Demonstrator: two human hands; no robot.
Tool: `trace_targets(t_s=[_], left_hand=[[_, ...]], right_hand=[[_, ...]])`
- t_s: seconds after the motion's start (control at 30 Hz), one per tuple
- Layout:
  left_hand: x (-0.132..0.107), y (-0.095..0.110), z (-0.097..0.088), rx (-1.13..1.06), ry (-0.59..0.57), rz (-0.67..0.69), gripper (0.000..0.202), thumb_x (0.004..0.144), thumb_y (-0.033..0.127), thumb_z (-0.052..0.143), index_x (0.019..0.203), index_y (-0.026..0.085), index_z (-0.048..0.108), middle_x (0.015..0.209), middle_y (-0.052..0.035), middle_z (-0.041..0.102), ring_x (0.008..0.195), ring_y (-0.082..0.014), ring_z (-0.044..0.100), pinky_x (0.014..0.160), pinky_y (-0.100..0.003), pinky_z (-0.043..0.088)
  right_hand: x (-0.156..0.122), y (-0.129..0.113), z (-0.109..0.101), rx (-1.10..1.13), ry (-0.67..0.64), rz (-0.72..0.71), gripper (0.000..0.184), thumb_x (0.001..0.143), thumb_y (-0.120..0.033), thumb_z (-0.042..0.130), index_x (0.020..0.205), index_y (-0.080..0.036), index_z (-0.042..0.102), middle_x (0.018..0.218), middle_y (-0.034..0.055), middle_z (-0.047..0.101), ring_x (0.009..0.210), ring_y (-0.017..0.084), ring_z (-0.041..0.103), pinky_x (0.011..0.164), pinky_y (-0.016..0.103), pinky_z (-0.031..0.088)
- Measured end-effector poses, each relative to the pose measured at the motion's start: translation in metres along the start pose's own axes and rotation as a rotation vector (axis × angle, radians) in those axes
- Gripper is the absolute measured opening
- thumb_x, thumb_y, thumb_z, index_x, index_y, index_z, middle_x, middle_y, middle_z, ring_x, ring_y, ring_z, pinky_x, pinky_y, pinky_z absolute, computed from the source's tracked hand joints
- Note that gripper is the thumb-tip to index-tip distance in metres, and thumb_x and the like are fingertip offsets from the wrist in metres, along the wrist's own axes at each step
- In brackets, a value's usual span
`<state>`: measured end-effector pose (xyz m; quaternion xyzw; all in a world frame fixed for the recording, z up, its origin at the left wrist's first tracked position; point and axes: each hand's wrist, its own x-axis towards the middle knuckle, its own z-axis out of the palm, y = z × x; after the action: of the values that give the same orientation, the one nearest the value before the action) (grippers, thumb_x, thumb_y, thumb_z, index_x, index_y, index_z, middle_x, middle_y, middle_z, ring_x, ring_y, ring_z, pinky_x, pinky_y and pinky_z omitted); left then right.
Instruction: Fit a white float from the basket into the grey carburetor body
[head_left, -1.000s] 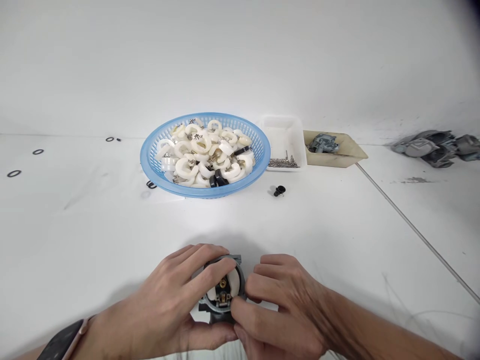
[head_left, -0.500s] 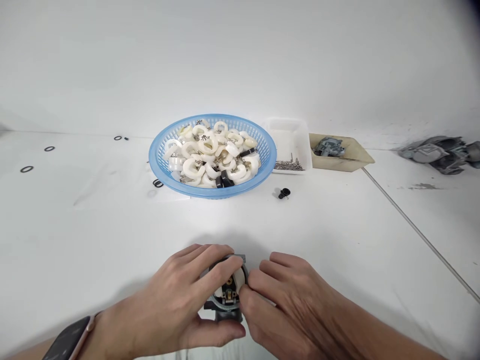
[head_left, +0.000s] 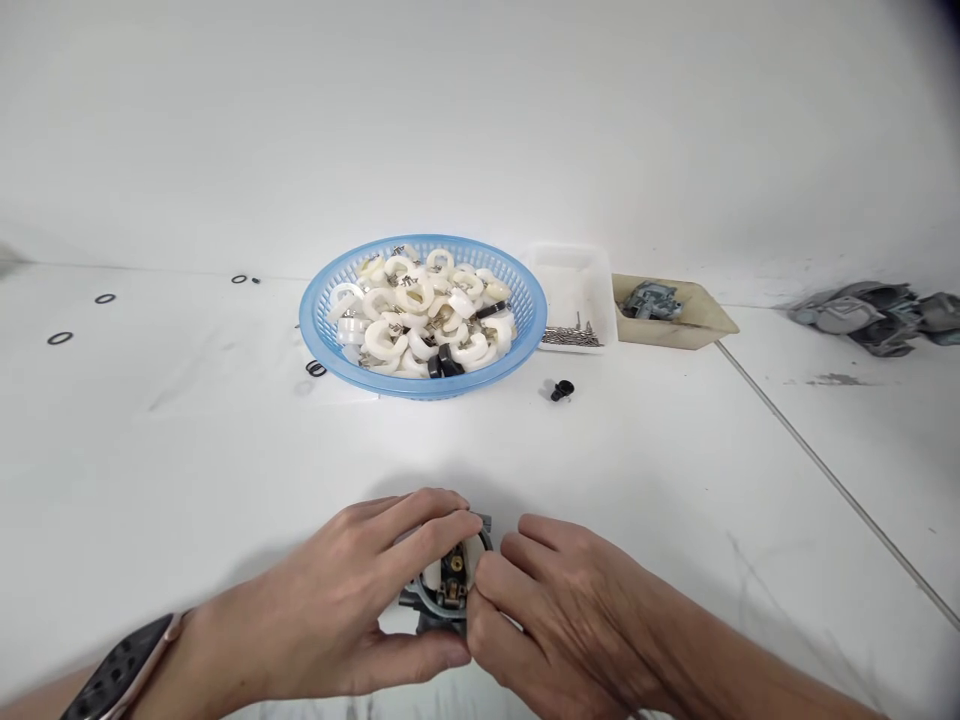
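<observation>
Near the front edge of the view, a grey metal carburetor [head_left: 437, 607] lies turned with its open bowl side up. A white float [head_left: 473, 553] and small brass parts [head_left: 453, 590] show inside its round rim. My left hand [head_left: 367, 590] grips the body, fingers over the far side and thumb along the near side. On the right, my right hand [head_left: 551, 605] is closed, with thumb and forefinger pinched against the rim beside the brass parts. Whatever lies between those fingertips is hidden. Part of the bowl is covered by my left fingers.
Beyond my hands stands a blue basket [head_left: 315, 350] of white floats, a few of them black. A white tray [head_left: 606, 300] holds thin metal pins; a yellowish tray [head_left: 705, 320] holds another carburetor [head_left: 651, 300]. A small black part [head_left: 562, 390] and black rings [head_left: 60, 339] lie about. Grey parts [head_left: 870, 315] sit far right.
Both hands and the carburetor have shifted slightly left, and the carburetor looks tilted a little. My right fingertips remain pinched at its right rim. The view has moved slightly.
</observation>
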<state>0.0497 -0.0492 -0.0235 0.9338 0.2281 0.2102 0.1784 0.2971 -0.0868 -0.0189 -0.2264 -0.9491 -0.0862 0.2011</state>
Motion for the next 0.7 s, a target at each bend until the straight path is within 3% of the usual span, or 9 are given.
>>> trace_targets(t_s=[0.2,0.43,0.57,0.7], left_hand=[[-0.001,-0.004,0.001,-0.044,-0.011,0.018,0.052,0.106,0.043,0.066,0.149,0.02,0.047,0.135,-0.0124,0.072,0.122,-0.0275,0.075,0.096,-0.033,0.069],[0.002,-0.006,0.005,0.014,0.081,0.02,0.069,0.101,0.07,0.067,0.145,0.021,0.047,0.115,-0.0105,0.075,0.094,-0.0284,0.079,0.077,-0.038,0.07],[0.0,-0.007,0.007,0.091,0.101,0.053,0.072,0.102,0.079,0.056,0.139,0.017,0.052,0.103,-0.0092,0.071,0.082,-0.0279,0.075,0.068,-0.041,0.066],[-0.003,-0.006,0.007,0.134,0.148,0.027,0.052,0.101,0.054,0.062,0.136,0.017,0.053,0.095,-0.0067,0.07,0.077,-0.0248,0.072,0.064,-0.039,0.063]], right_hand=[[0.0,0.004,-0.001,0.016,0.011,-0.006,0.023,0.099,-0.011,0.051,0.081,-0.022,0.059,0.069,-0.0023,0.058,0.054,0.017,0.041,0.054,0.037,0.029],[-0.004,0.012,0.004,0.154,0.139,0.141,0.014,0.1,-0.017,0.055,0.087,-0.023,0.06,0.069,-0.0062,0.058,0.055,0.014,0.045,0.055,0.033,0.037],[-0.005,0.012,0.011,0.232,0.158,0.187,0.015,0.102,-0.016,0.052,0.089,-0.023,0.055,0.07,-0.0063,0.057,0.055,0.013,0.047,0.055,0.032,0.038],[-0.007,0.015,0.017,0.293,0.177,0.255,0.013,0.103,-0.012,0.048,0.097,-0.023,0.052,0.072,-0.0064,0.054,0.057,0.013,0.048,0.056,0.029,0.038]])
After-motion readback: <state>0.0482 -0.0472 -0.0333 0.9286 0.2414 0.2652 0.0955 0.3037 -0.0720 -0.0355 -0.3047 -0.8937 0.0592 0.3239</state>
